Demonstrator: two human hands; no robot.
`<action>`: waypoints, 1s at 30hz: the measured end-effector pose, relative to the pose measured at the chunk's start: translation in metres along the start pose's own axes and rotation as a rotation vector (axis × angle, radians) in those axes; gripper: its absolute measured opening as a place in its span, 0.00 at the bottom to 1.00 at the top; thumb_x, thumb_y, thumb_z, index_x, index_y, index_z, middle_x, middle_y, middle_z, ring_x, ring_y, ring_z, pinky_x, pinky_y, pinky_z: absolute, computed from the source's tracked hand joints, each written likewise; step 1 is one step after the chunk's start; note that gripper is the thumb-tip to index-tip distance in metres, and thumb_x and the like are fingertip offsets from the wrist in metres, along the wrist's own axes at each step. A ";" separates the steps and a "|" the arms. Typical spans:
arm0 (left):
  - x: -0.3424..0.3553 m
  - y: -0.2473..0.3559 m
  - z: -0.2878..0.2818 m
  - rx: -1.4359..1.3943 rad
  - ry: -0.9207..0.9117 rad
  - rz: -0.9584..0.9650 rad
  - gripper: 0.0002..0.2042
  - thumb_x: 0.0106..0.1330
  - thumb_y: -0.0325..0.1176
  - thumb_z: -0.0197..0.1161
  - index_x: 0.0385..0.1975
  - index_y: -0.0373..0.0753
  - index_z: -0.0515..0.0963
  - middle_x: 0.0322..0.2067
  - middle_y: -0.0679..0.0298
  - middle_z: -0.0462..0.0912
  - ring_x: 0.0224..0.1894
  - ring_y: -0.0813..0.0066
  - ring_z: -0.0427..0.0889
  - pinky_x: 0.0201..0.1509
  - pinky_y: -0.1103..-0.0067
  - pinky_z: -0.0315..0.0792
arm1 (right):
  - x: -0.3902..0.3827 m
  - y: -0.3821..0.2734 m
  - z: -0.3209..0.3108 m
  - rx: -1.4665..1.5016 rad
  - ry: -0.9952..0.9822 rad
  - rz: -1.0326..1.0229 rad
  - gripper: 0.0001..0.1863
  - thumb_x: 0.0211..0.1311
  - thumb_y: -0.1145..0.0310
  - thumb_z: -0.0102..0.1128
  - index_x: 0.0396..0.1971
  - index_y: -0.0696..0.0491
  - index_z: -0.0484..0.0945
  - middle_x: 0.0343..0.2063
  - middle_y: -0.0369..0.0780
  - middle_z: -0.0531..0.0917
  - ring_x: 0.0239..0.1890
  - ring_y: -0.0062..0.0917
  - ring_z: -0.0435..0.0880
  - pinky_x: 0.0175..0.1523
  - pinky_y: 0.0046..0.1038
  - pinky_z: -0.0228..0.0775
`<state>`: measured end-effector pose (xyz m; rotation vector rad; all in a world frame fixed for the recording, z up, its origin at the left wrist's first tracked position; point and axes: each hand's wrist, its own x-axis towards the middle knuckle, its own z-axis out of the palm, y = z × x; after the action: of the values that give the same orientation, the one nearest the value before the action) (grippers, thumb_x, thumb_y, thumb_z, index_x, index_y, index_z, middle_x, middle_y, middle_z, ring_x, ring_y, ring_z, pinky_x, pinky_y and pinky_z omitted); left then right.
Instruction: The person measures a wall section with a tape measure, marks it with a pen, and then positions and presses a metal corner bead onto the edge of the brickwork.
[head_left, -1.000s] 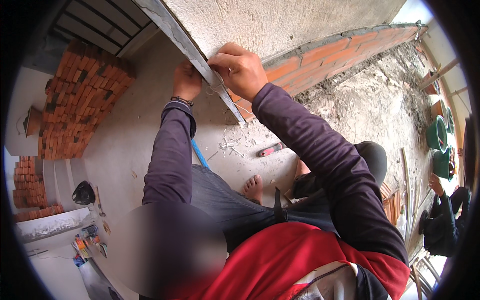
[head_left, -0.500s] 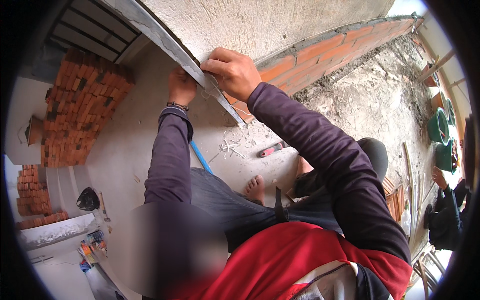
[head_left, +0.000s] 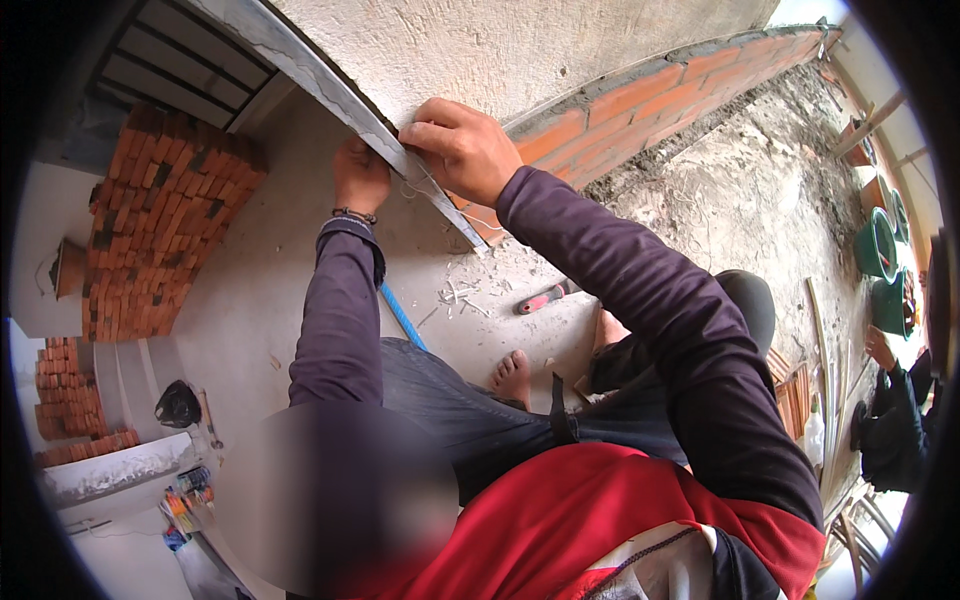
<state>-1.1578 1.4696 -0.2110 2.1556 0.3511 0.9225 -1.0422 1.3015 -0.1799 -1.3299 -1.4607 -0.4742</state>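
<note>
A long narrow grey strip, crusted with mortar, runs diagonally along the end of a rough plastered wall. On the strip's left side is my left hand, its fingers largely hidden by the strip's edge. My right hand is on the other side, with thumb and fingers pinched together at the strip's edge. What they pinch is too small to make out. Thin pale string loops round the strip just below the hands, and a loose end trails toward the strip's lower tip.
A low brick wall extends to the far right. On the floor lie white scraps and a red-handled tool. Stacked bricks stand left. Green buckets and another person's hand are at right.
Both hands stay nearly in place at the strip, with only slight shifts. The view has tilted a little.
</note>
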 end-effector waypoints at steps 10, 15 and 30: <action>-0.003 0.001 0.002 -0.027 0.013 -0.028 0.10 0.63 0.18 0.51 0.38 0.32 0.81 0.34 0.62 0.86 0.39 0.77 0.82 0.44 0.79 0.73 | 0.013 -0.016 -0.006 0.029 -0.166 0.607 0.13 0.57 0.59 0.61 0.30 0.53 0.87 0.20 0.44 0.83 0.23 0.38 0.82 0.32 0.34 0.75; -0.003 0.009 0.002 0.049 -0.005 -0.020 0.10 0.63 0.18 0.51 0.37 0.31 0.80 0.35 0.61 0.86 0.39 0.76 0.82 0.44 0.79 0.74 | 0.025 -0.014 -0.009 0.034 -0.358 0.740 0.11 0.54 0.58 0.59 0.26 0.44 0.89 0.25 0.43 0.86 0.32 0.41 0.84 0.47 0.46 0.69; -0.002 0.008 -0.002 -0.015 0.018 -0.026 0.10 0.61 0.20 0.55 0.39 0.32 0.82 0.35 0.60 0.87 0.39 0.77 0.82 0.44 0.80 0.73 | 0.047 -0.007 -0.015 0.125 -0.651 0.820 0.18 0.48 0.57 0.56 0.22 0.60 0.83 0.24 0.52 0.83 0.30 0.44 0.84 0.39 0.35 0.75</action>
<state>-1.1609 1.4638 -0.2055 2.1257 0.3791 0.9275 -1.0339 1.3089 -0.1308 -1.9187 -1.2426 0.6245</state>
